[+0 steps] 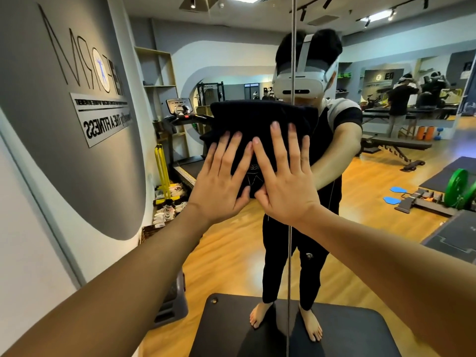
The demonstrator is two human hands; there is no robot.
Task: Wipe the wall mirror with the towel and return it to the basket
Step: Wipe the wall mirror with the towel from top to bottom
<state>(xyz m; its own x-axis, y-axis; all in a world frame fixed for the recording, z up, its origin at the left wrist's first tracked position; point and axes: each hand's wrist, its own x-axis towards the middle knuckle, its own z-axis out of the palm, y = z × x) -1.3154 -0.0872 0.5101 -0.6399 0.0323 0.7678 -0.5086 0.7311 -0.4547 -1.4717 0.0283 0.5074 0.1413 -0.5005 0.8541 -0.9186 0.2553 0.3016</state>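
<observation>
Towel (260,122), dark, bunched, pressed flat against wall mirror (386,202) at about chest height, straddling vertical seam (290,240) between mirror panels. Left hand (221,181) on towel's lower left part, fingers straight and spread, palm flat on cloth. Right hand (286,176) just beside it on lower right part, fingers likewise straight, thumbs of both hands nearly touching. Neither hand curls round towel; both only press. Reflection shows gym floor (231,253), treadmill (183,140), green weight plate (457,188). Basket: cannot tell where.
</observation>
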